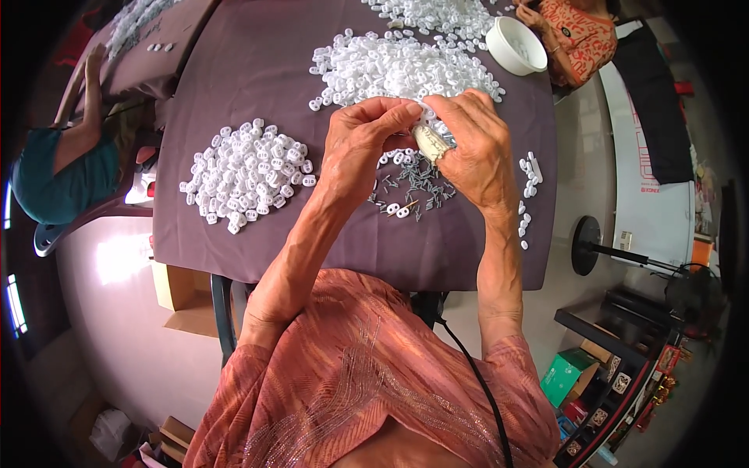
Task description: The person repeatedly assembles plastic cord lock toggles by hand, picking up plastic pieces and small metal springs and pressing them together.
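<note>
My left hand (pixel 359 144) and my right hand (pixel 472 144) meet above the table, fingertips close together. Left thumb and forefinger pinch a small white piece (pixel 426 110), mostly hidden by the fingers. At my right thumb sits a cream-coloured, rounded thing (pixel 431 143); whether it is worn or held I cannot tell. The right fingers are bent closed, and what they grip is hidden. Below the hands lies a scatter of small grey pins (pixel 413 186) with a few white two-holed oval pieces (pixel 397 210). A heap of such white pieces (pixel 390 66) lies just beyond.
A second heap of white pieces (pixel 248 171) lies on the left of the brown tablecloth (pixel 351 242). Single pieces (pixel 531 173) line the right edge. A white bowl (pixel 515 48) stands at the far right beside a person in orange (pixel 577 39). Another person (pixel 66 171) sits left.
</note>
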`<state>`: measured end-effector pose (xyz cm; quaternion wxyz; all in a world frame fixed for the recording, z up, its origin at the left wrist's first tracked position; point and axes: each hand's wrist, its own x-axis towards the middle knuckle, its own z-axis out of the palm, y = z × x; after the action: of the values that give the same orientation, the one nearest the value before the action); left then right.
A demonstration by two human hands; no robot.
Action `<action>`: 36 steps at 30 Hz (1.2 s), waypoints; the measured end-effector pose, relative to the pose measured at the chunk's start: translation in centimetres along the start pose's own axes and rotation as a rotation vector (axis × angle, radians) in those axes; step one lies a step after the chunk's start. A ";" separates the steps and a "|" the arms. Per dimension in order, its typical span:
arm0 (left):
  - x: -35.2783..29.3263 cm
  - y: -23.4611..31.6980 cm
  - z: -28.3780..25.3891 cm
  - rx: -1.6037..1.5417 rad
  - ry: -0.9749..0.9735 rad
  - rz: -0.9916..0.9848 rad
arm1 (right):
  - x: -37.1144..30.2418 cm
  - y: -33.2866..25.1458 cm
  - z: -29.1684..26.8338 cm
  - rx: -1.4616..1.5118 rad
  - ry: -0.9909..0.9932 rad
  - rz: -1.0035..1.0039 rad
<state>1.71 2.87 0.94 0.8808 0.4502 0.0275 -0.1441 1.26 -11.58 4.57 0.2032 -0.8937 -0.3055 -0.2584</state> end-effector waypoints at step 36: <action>0.1 -0.4 0.2 0.040 -0.046 -0.028 | -0.8 1.5 0.3 0.044 0.005 -0.085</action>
<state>1.63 2.42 0.73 0.8699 0.4638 0.0104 -0.1673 1.81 -12.90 3.53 0.2123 -0.8745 -0.3484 -0.2624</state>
